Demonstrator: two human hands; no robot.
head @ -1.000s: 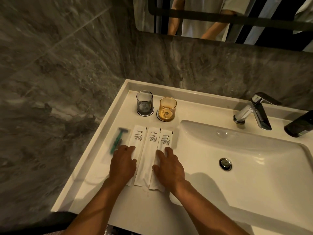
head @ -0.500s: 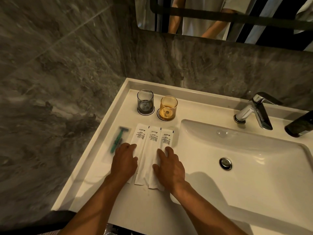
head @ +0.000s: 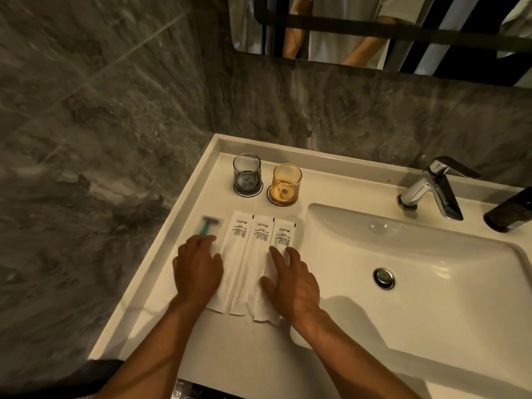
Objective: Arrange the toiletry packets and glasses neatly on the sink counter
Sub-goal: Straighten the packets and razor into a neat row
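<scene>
Landmark: basin (head: pixel 417 283). Left of basin, three white packets (head: pixel 253 254) side by side plus razor packet (head: pixel 208 226) fill counter strip; both hands flat there. Behind packets, grey glass (head: pixel 247 175) and amber glass (head: pixel 286 184) block back-left corner. Bare counter (head: pixel 230 355) at near-left of basin. Faucet (head: pixel 431 187) behind basin.
</scene>
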